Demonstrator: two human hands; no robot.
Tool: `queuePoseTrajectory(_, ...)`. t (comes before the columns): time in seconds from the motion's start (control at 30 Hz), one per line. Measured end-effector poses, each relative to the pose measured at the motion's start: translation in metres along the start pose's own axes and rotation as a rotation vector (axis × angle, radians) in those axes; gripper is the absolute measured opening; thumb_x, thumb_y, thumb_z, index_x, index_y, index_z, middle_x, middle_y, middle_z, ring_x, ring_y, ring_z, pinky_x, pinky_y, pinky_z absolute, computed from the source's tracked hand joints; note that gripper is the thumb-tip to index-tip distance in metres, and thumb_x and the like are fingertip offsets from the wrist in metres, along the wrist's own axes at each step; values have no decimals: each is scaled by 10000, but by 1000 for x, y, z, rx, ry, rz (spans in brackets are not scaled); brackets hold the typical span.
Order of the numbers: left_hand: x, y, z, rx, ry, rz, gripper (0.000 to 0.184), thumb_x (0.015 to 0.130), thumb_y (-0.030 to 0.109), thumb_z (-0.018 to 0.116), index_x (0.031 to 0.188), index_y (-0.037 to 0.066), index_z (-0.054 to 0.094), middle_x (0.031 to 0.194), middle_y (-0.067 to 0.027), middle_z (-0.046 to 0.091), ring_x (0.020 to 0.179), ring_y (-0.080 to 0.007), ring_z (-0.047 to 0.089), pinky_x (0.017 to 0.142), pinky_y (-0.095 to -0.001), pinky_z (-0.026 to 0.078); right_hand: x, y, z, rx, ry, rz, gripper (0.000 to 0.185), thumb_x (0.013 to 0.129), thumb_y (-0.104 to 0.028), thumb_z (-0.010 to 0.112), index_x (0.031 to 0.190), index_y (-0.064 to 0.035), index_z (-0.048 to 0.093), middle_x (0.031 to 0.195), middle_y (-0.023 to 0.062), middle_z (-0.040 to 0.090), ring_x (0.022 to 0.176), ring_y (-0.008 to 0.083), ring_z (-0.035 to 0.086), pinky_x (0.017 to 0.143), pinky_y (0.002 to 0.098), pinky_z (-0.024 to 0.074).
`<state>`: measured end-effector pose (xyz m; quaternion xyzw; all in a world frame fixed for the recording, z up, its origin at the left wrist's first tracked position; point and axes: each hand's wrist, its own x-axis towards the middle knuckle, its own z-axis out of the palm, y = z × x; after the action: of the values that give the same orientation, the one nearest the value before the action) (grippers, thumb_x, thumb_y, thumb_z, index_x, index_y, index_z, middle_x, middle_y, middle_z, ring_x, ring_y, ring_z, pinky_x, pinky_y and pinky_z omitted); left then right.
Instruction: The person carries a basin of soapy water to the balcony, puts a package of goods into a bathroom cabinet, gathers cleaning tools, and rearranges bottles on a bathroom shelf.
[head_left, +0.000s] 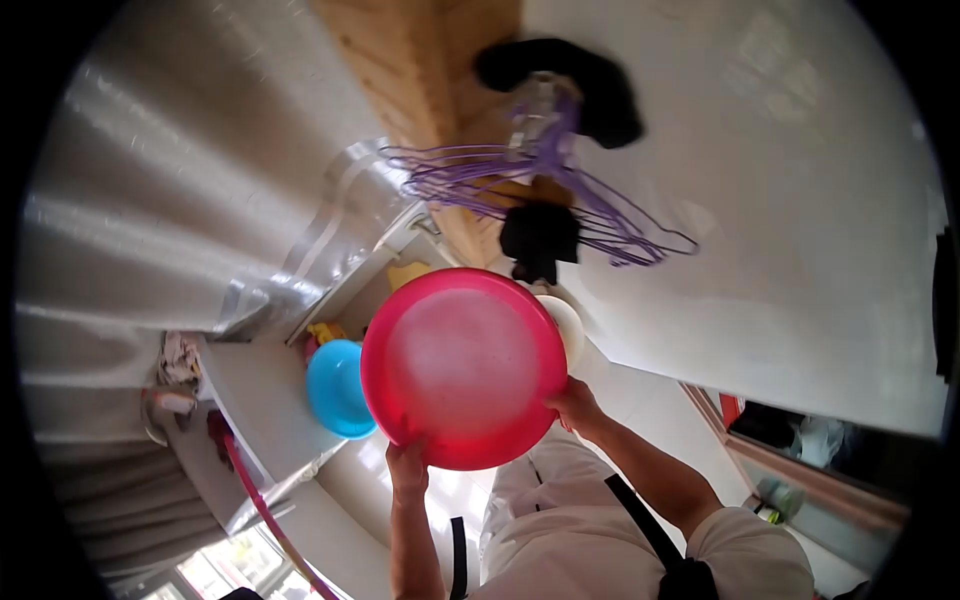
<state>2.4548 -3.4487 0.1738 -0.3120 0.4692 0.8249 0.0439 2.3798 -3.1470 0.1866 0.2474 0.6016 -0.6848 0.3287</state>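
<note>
A round pinkish-red basin (470, 440) is held out in front of my body, its inside facing up. A cloudy white layer (465, 345) covers most of the bottom; whether it is foam or soapy water is unclear. My left hand (407, 465) is closed on the near left rim, and my right hand (576, 402) grips the right rim. Fingers of both hands are partly hidden under the edge. Just left of the basin, lower down, is a blue basin (335, 390), partly covered by it. Behind its right edge shows part of a white round container (565, 325).
Purple hangers (560, 170) hang beyond the basin, with black items (540, 235) among them. At left stand a white cabinet (260, 400) and a pink pole (260, 500). A shiny curtain (180, 200) covers the left wall. A shelf (800, 480) with objects is at lower right.
</note>
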Motion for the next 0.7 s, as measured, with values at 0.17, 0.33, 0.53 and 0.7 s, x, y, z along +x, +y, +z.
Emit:
queuePoseTrajectory(0.17, -63, -41, 33, 101, -137, -109, 534, 737, -106, 513, 1263, -47, 440, 1157, -124, 552, 1085, -261, 556, 929, -372, 482, -96, 65, -68, 264, 99, -39, 315, 793, -60, 600, 1097, 15, 571, 885, 60, 630, 696, 150, 599, 614, 295, 502)
queuePoseTrajectory(0.33, -141, -78, 107, 429, -306, -195, 409, 774, -16, 622, 1166, -57, 511, 1063, -95, 585, 918, -201, 592, 799, -326, 516, -207, 154, -138, 361, 302, -102, 331, 797, -73, 607, 1113, 21, 573, 932, 82, 644, 768, 149, 625, 654, 308, 512)
queuePoseTrajectory(0.53, -219, -174, 171, 971, -724, 34, 370, 859, 118, 585, 1192, -27, 513, 1106, -94, 583, 986, -202, 556, 821, -324, 484, -314, 250, -241, 350, 549, -84, 358, 768, -156, 645, 1078, 12, 578, 923, 101, 642, 860, 184, 617, 762, 324, 496)
queuePoseTrajectory(0.7, -294, -272, 279, 670, -565, -453, 422, 816, 23, 536, 1231, -28, 479, 1110, -85, 571, 970, -188, 556, 822, -311, 479, -400, 294, -356, 189, 684, 35, 352, 752, -205, 620, 1053, -23, 590, 923, 157, 648, 889, 277, 642, 785, 364, 506)
